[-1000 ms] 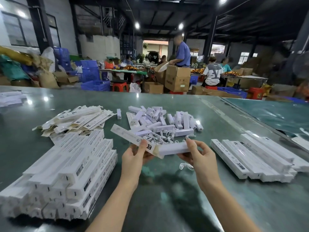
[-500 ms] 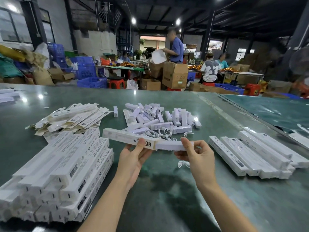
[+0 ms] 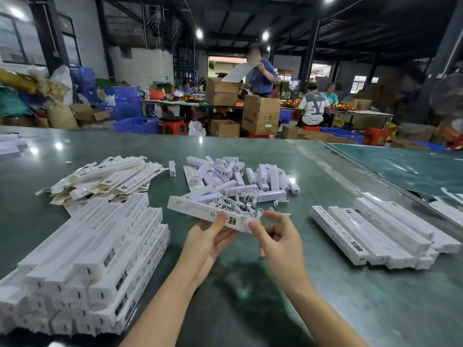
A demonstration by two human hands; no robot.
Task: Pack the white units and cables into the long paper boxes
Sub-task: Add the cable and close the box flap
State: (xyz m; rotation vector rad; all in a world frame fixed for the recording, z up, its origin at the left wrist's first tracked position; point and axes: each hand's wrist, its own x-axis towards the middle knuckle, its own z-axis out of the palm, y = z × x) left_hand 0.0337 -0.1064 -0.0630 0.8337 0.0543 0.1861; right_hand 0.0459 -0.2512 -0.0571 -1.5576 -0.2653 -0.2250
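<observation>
My left hand grips a long white paper box above the green table, thumb on top near the printed label. My right hand is at the box's right end; its thumb tip touches that end and the other fingers are loosely curled, holding nothing I can see. Just behind the box lies a heap of white units with thin white cables tangled at its front. No unit sticks out of the held box.
A big stack of long boxes fills the near left. Flat unfolded boxes lie behind it. Several long boxes lie in a row at the right. People work among cartons beyond the table.
The white unit that stuck out of the box's right end is now out of sight inside it. My right hand has let go and sits at the box end.
</observation>
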